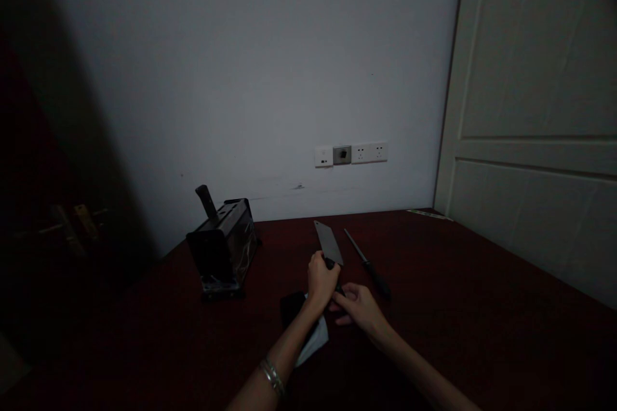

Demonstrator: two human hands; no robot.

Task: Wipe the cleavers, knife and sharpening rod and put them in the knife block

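dark red table [482, 308]: knife block [222, 247] toward the far left edge. cleaver [328, 243] near the table's middle, blade pointing at the far edge, sharpening steel [369, 264] lying just beside it. left hand [322, 281] closed around the cleaver handle. right hand [359, 308] curled at the handle end; its grip cannot be told. judged step: securing the cleaver. further handling calls for fingers clear of the blade.

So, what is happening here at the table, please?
A person holds a cleaver over a dark red table. The left hand is closed around its handle, the blade pointing away toward the wall. The right hand is just beside it, at the handle's near end; the dim light hides whether it grips. A sharpening steel lies untouched to the right of the blade. A knife block stands to the left, and a white cloth lies under the left forearm.
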